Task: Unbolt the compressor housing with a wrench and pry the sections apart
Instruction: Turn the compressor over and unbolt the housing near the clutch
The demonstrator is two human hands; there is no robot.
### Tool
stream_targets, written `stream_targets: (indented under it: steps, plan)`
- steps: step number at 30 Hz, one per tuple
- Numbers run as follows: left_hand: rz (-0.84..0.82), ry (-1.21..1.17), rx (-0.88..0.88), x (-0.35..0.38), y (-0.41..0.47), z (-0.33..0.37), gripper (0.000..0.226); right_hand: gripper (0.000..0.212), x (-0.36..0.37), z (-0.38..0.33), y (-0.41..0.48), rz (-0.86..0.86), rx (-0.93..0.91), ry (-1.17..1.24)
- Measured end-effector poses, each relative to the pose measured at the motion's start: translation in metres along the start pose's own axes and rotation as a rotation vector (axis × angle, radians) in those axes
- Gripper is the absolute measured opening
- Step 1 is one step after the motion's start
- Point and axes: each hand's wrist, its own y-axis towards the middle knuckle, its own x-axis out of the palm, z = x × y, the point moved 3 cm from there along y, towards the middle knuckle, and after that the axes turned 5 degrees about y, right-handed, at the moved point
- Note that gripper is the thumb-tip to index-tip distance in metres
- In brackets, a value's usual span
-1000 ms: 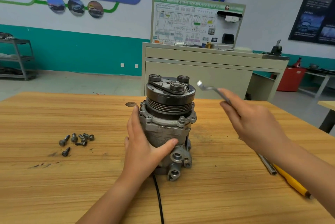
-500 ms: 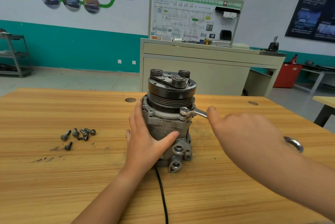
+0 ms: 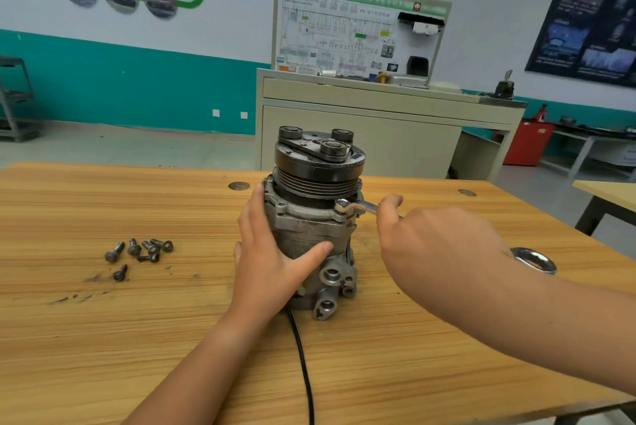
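**Heavy casting held at the waist, wrench seated on a flange bolt**

The compressor [image 3: 309, 238] stood upright near the middle of the wooden table [image 3: 103, 338], with its pulley [image 3: 316, 166] on top and its port block [image 3: 332, 287] facing the camera. The left hand [image 3: 272, 259] wrapped the grey body just below the flange, thumb laid across the front and fingers curved round the far side. The right hand [image 3: 437, 245] was closed round the shank of the wrench [image 3: 358, 207]. One ring end sat over a bolt head at the flange's near right corner, and the other ring end showed beyond the wrist.

The compressor looked like a dense, rigid lump of cast metal. It seemed heavy enough to sit firmly, but tall and top-loaded, so a hard pull on the wrench could probably twist or tip it. Its dull, grimy skin likely gave fair grip, though it may have been oily. The waist of the body seemed the best place to hold it. The pulley seemed a poor one, since it might turn.

A handful of loose bolts [image 3: 141, 250] lay well to the left, and a black cable [image 3: 303, 366] ran from the base toward the near edge.
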Motion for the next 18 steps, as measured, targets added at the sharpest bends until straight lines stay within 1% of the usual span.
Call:
stream_targets:
  steps: [4,7,8,10,12,13,14,15,17,18]
  plan:
    - [-0.019,-0.005,0.005,-0.001,0.000,-0.002,0.111,0.052,0.012,0.017,0.002,0.100,-0.031,-0.003]
    - [-0.025,-0.004,0.000,-0.002,0.001,-0.004,0.112,0.050,0.017,0.032,0.017,0.088,-0.050,-0.077]
    - [-0.024,0.000,0.000,-0.001,0.001,-0.004,0.112,0.047,0.019,0.038,0.024,0.093,-0.045,-0.101]
    - [-0.010,0.015,-0.006,-0.001,0.001,-0.003,0.112,0.032,0.021,0.044,0.038,0.141,-0.026,-0.016]
    - [0.006,0.033,-0.020,0.000,0.001,-0.002,0.112,0.023,0.025,0.041,0.053,0.239,-0.055,-0.049]
    - [0.009,0.037,-0.028,0.000,0.001,-0.001,0.113,0.022,0.030,0.039,0.061,0.315,-0.072,-0.038]
    - [0.008,0.038,-0.032,0.000,0.001,-0.001,0.112,0.023,0.033,0.039,0.069,0.416,-0.081,0.049]
    - [0.006,0.036,-0.036,0.000,0.001,-0.001,0.112,0.025,0.039,0.038,0.076,0.432,-0.090,0.118]
    - [0.004,0.032,-0.041,0.000,0.001,-0.001,0.111,0.032,0.049,0.035,0.082,0.361,-0.054,0.134]
    - [0.002,0.031,-0.041,0.000,0.001,-0.001,0.111,0.032,0.050,0.035,0.079,0.388,-0.052,0.180]
